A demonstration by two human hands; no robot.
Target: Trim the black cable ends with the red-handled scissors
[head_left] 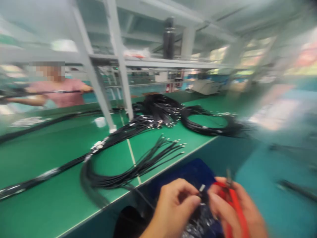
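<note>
My left hand [173, 206] is closed in a pinch, thumb against forefinger, on the end of a thin black cable. A small white connector [202, 188] shows just past the fingertips. Close beside it, my right hand [250, 208] is wrapped round red-handled pliers [239, 213]; their metal jaws point up and are blurred, so whether they are cutters I cannot tell. Below both hands lies a blue bin [199, 167] with shiny dark pieces inside, partly hidden by the hands. A bundle of black cables [116, 180] with pale ends curves along the green bench nearby.
The green bench [56, 138] carries a coiled cable loop [205, 130], a pile of cables [160, 107] and a white cup [100, 122]. White posts hold a shelf [173, 62] with a dark bottle [169, 39]. Across the bench, a person in a pink shirt [66, 94] stretches a dark cable.
</note>
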